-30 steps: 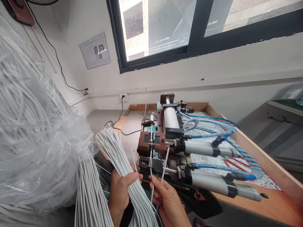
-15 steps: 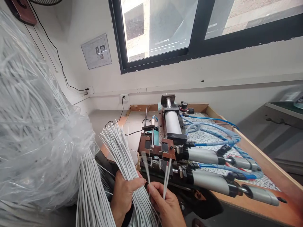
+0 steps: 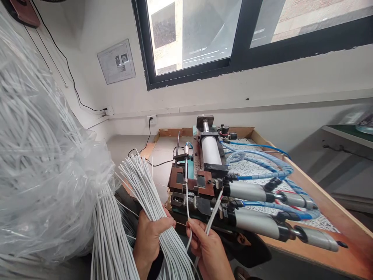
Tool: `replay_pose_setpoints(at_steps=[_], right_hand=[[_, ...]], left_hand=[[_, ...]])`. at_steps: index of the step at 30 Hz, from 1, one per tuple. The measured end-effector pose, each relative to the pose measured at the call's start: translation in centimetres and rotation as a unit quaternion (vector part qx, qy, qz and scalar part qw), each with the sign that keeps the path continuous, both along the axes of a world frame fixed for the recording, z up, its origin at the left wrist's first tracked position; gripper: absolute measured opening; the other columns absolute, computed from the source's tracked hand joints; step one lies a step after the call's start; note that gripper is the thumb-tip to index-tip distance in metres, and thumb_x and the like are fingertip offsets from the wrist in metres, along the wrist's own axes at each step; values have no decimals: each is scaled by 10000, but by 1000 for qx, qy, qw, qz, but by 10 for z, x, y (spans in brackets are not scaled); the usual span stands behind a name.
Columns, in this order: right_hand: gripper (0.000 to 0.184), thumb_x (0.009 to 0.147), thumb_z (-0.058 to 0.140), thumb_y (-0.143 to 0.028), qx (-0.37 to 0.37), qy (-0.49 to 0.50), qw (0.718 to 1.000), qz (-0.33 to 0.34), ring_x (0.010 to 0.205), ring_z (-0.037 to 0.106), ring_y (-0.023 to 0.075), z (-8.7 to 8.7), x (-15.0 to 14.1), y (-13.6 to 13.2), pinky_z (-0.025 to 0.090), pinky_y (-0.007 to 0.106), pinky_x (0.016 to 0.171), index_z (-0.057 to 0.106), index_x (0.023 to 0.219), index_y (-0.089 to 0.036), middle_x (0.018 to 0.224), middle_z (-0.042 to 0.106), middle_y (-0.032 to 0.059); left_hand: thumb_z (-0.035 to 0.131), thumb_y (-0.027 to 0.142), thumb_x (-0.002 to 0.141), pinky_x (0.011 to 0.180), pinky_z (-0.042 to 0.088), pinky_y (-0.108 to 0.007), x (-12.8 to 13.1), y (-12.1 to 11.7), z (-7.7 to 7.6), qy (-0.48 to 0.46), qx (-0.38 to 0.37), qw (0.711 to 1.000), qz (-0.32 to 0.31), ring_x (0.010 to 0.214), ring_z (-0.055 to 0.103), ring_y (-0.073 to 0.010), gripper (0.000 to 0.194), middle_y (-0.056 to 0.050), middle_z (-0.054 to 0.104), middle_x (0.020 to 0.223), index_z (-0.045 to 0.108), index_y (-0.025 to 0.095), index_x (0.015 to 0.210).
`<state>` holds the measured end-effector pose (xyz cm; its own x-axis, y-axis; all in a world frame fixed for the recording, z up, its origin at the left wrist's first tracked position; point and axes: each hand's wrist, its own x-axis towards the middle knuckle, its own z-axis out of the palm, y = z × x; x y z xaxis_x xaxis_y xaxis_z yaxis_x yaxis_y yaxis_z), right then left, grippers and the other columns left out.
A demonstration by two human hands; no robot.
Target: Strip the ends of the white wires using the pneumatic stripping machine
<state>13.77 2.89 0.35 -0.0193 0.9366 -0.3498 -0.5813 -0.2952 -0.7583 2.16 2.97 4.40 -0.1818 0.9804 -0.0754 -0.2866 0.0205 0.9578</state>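
Note:
My left hand [image 3: 150, 237] is closed around a thick bundle of white wires [image 3: 145, 190] whose cut ends fan up and to the left. My right hand [image 3: 204, 243] pinches two loose white wires [image 3: 214, 214] just in front of a small pneumatic machine [image 3: 201, 182]. One wire runs straight up into the machine's brown front block [image 3: 190, 183]. The other slants up to the right, its tip free near the grey cylinders.
A big clear plastic bag of coiled white wire [image 3: 43, 163] fills the left. Grey air cylinders [image 3: 256, 225] and blue hoses [image 3: 262, 163] lie on the wooden-edged bench [image 3: 329, 202]. A window [image 3: 221, 35] and wall sockets [image 3: 151, 119] are behind.
The right hand has raised one wire into the machine's front block. The second wire has tilted out to the right. The left hand keeps hold of the bundle.

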Motion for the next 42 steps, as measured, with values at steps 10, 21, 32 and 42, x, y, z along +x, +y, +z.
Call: replay_pose_setpoints(at_steps=[10,21,32,42], right_hand=[[311,573,673,-439,14,-28,999,34,399,184,50,-1,-1,0,105,217,404,578,621,-147,483,373,-69],[358,585,646,-483,31,-42,976,210,394,148,45,-18,3,-37,97,213,404,567,528,-138,425,317,-82],[371,619,600,-511,13,-36,973,227,398,111,49,-20,-3,-69,80,201,388,535,531,-156,430,321,-83],[536,657,347,-689,24,-128,959,253,396,185,81,-26,-7,-67,120,228,391,485,506,-194,455,357,-50]], left_hand=[[612,40,545,536,418,-275,-4,-2,-1,-16,2,1000,16,504,555,-146,180,38,592,542,597,162,677],[653,90,549,555,453,-300,-13,-12,-4,-30,1,999,17,539,590,-171,110,34,593,518,596,150,621],[612,32,532,528,446,-289,-16,-34,-10,-69,4,997,-26,501,577,-152,185,38,585,530,603,154,670],[627,13,503,534,436,-274,-18,-38,-10,-65,-10,998,-7,526,568,-147,202,32,602,544,620,148,653]])
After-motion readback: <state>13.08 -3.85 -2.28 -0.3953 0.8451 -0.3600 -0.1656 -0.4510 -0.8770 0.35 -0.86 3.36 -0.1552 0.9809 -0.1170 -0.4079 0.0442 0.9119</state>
